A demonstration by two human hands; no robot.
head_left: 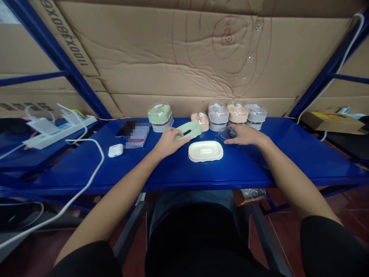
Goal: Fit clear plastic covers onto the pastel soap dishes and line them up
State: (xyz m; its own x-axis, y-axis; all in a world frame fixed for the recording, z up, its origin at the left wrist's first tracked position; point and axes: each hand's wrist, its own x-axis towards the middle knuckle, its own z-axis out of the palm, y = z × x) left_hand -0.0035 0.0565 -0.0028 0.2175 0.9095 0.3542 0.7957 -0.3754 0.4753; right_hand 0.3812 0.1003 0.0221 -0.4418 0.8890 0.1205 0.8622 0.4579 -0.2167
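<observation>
My left hand (168, 141) is closed on a light green oval tray piece (189, 130) and holds it just above the blue table (288, 154). My right hand (241, 135) rests on a clear plastic lid (226, 133), fingers curled over it. A cream oval soap dish base (205, 151) lies on the table between the two hands. Behind them stand a green box (160, 115), a small peach piece (200, 119), a lilac box (218, 114), a peach box (236, 112) and a grey box (255, 114).
A phone (127, 128) and a blurred booklet (138, 135) lie left of the green box, with a white earbud case (115, 150) nearer me. A white power strip (57, 130) and cable (86, 184) sit at left. Cardboard backs the table; a cardboard box (334, 122) sits at right.
</observation>
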